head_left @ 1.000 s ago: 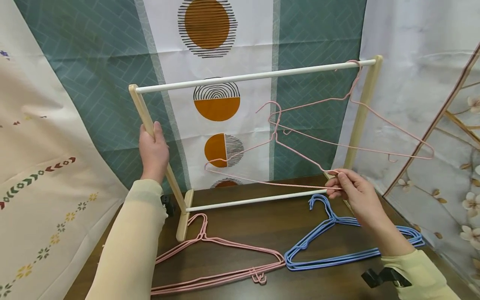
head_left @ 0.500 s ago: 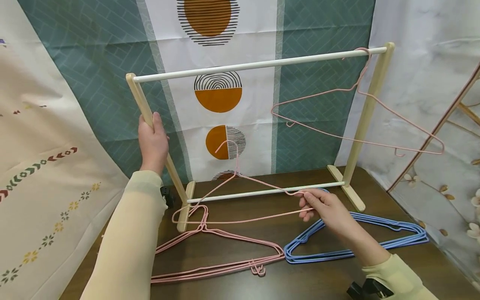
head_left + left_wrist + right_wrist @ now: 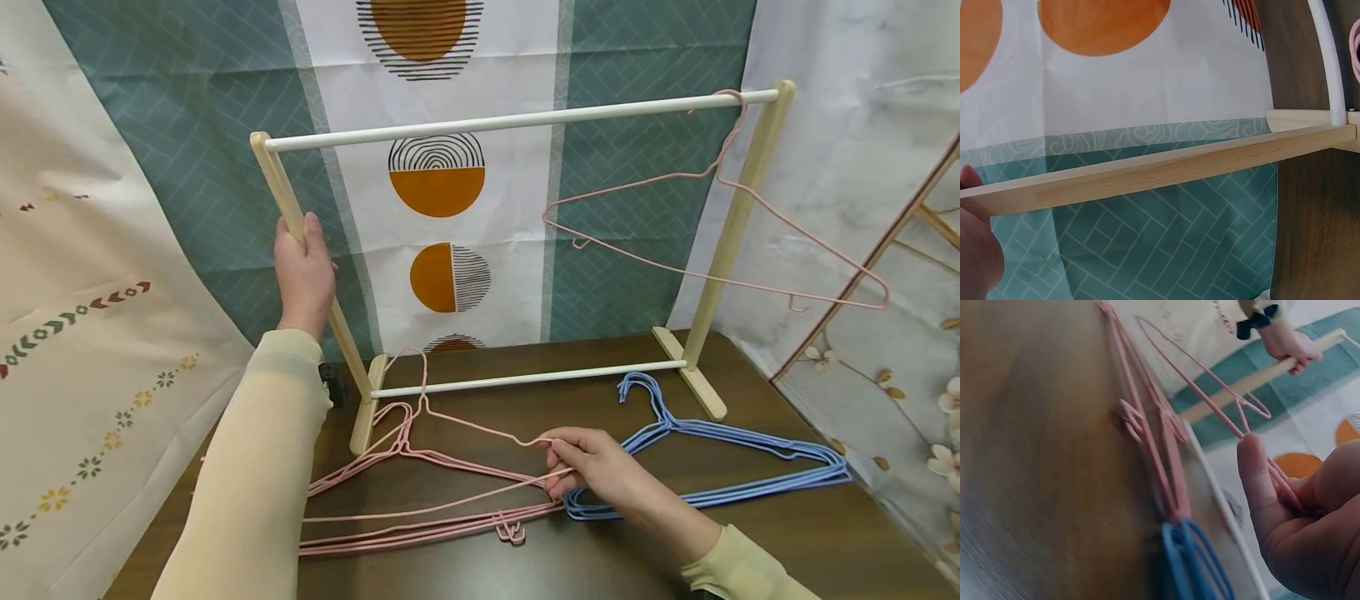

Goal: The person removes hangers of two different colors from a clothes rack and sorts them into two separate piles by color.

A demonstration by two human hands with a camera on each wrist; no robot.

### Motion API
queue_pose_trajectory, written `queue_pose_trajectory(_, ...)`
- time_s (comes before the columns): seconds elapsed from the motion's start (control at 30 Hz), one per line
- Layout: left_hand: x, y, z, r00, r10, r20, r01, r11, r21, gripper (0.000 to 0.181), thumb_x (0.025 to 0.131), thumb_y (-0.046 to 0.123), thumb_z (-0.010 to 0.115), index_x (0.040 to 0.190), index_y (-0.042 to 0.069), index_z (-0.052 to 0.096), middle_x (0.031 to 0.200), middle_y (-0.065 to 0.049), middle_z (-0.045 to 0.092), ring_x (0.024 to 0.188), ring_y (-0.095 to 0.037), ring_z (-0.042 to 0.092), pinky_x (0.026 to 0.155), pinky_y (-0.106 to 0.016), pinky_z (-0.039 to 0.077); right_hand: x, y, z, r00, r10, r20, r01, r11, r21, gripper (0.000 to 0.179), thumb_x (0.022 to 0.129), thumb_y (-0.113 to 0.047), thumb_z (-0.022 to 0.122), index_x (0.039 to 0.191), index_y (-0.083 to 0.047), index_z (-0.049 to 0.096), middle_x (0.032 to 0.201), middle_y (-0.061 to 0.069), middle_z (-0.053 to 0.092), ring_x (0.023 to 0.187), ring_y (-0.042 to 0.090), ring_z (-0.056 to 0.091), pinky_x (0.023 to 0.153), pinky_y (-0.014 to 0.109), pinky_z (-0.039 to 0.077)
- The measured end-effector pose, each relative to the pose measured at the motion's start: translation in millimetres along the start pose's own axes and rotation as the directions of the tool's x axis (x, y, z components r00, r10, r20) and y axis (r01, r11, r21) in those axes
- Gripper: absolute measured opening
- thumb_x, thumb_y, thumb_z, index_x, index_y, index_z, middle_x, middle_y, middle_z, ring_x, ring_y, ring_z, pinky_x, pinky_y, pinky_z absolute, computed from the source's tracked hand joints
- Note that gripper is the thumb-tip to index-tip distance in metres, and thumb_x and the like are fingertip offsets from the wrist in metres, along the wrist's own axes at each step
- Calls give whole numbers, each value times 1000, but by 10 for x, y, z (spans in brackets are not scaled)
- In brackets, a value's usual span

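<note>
My left hand (image 3: 303, 273) grips the pale wooden left post (image 3: 279, 187) of a hanging rack, and the left wrist view shows the same post (image 3: 1147, 178) running down to its foot. My right hand (image 3: 596, 468) pinches one corner of a thin pink clothes hanger (image 3: 472, 426). That hanger is tilted over a stack of pink hangers (image 3: 465, 466) lying on the table, with its hook near the rack's left foot. In the right wrist view the thumb (image 3: 1252, 459) presses on the held wire. A further pink hanger (image 3: 726, 150) hangs near the right end of the white top rail (image 3: 525, 122).
Several blue hangers (image 3: 738, 432) lie stacked on the dark wooden table (image 3: 600, 567), right of the pink stack and touching it. A white lower rail (image 3: 525, 380) joins the rack's feet. Patterned cloths (image 3: 645, 250) surround the back and sides.
My right hand has carried the pink hanger down and to the left, from just below the top rail to above the pink stack. My left hand keeps its grip on the post.
</note>
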State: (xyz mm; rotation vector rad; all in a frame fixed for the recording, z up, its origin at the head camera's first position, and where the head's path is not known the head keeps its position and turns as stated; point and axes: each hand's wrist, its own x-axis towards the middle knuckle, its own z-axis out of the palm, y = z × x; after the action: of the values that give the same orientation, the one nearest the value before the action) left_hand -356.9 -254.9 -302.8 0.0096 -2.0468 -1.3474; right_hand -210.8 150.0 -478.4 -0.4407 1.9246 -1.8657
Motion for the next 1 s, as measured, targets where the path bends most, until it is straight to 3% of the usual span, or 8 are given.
queue_pose_trajectory(0.4, -1, -4, -1, 1000, -9, -5, 9, 1000, -1, 61, 117, 58, 37, 156, 12, 43, 98, -1, 46, 75, -16, 53, 71, -28, 48, 21, 210, 328, 997, 54, 60, -62, 986, 154, 33, 116, 3, 44, 142, 17, 60, 101, 11, 59, 83, 18, 75, 77, 32, 65)
queue_pose_trajectory(1.0, 35, -2, 4, 1000, -21, -12, 21, 1000, 4, 60, 117, 58, 36, 154, 12, 43, 96, 1, 46, 73, -14, 53, 71, -26, 48, 28, 275, 410, 994, 103, 48, -109, 983, 145, 42, 113, 3, 52, 151, 20, 49, 105, 19, 65, 85, 20, 78, 80, 32, 65)
